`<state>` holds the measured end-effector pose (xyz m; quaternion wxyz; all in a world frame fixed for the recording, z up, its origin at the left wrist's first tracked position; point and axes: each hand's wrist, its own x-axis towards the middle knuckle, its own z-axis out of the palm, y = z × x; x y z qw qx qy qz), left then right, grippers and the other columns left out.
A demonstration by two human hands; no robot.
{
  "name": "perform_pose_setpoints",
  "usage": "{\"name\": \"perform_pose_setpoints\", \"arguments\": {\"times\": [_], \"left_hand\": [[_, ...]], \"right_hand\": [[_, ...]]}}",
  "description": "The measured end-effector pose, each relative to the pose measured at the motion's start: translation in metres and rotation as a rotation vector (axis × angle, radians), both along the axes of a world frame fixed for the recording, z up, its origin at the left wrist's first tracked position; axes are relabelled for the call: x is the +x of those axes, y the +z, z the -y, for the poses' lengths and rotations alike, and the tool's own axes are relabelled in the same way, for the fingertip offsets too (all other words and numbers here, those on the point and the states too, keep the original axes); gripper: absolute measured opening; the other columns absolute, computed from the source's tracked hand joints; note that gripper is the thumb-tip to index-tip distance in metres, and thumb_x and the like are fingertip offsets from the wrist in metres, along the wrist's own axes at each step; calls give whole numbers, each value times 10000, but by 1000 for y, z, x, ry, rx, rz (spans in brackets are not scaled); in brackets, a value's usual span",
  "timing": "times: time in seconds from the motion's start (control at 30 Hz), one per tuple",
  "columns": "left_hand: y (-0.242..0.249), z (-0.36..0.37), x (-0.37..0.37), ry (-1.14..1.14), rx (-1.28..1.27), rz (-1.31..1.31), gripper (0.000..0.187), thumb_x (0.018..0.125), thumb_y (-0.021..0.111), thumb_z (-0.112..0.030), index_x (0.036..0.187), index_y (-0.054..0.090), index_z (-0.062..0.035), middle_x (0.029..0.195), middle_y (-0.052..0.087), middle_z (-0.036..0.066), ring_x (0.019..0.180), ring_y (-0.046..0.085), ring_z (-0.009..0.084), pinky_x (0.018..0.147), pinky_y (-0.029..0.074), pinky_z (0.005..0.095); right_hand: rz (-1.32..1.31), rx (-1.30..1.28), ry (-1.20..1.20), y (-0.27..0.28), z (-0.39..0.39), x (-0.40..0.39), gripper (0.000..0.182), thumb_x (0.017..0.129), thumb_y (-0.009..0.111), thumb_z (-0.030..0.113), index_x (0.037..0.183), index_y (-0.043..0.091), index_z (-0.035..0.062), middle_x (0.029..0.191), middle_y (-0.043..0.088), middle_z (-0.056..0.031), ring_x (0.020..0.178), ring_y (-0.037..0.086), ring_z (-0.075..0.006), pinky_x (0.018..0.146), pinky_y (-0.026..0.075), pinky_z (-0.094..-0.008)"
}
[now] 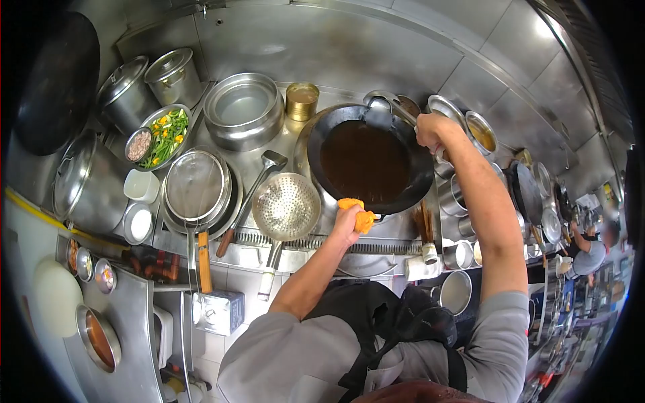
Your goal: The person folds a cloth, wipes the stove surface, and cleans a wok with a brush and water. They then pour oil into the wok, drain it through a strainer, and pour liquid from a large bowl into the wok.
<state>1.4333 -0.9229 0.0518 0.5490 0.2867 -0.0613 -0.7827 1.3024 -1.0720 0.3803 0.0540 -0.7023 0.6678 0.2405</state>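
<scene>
A black wok holding dark brown liquid sits on the stove in front of me. My left hand is closed around a folded orange cloth at the wok's near rim, over its handle. My right hand, above the far right rim, grips the handle of a metal ladle. The ladle's head rests low at the wok's far inner edge. To the left lie a perforated strainer and a spatula with a wooden grip.
A lidless steel pot and a brass-coloured can stand behind. Farther left are a fine sieve, a bowl of cut green vegetables and lidded pots. A bamboo brush stands right of the wok. Another person works far right.
</scene>
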Motion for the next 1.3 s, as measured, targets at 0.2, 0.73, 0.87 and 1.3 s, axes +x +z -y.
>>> {"name": "perform_pose_setpoints", "arguments": {"times": [0.2,0.73,0.87,1.3], "left_hand": [[14,-16,15,42,0,-15,159,901,600,-84,1046,539,-70,915,627,113,761,683,284,631,591,443],[70,-58,101,256,-22,-110,148,889,602,-42,1032,563,-32,897,638,134,766,715,317,653,603,432],[79,-66,129,292,-29,-102,156,887,598,-53,1038,561,-37,908,649,143,775,718,328,652,603,429],[85,-91,203,415,21,-97,122,881,617,-84,1001,600,-66,906,661,104,788,696,255,683,587,388]], "right_hand": [[-16,-13,30,24,-29,29,197,872,636,108,918,766,-33,836,772,-182,768,771,-309,692,605,-426],[47,-69,290,54,-43,118,201,840,614,66,898,741,-79,804,750,-202,749,756,-340,688,589,-452],[61,-83,374,63,-47,150,213,847,613,74,918,725,-92,787,742,-203,713,751,-328,662,585,-459],[51,-103,542,66,-47,244,195,842,609,72,894,709,-87,759,729,-193,693,745,-316,632,570,-456]]}}
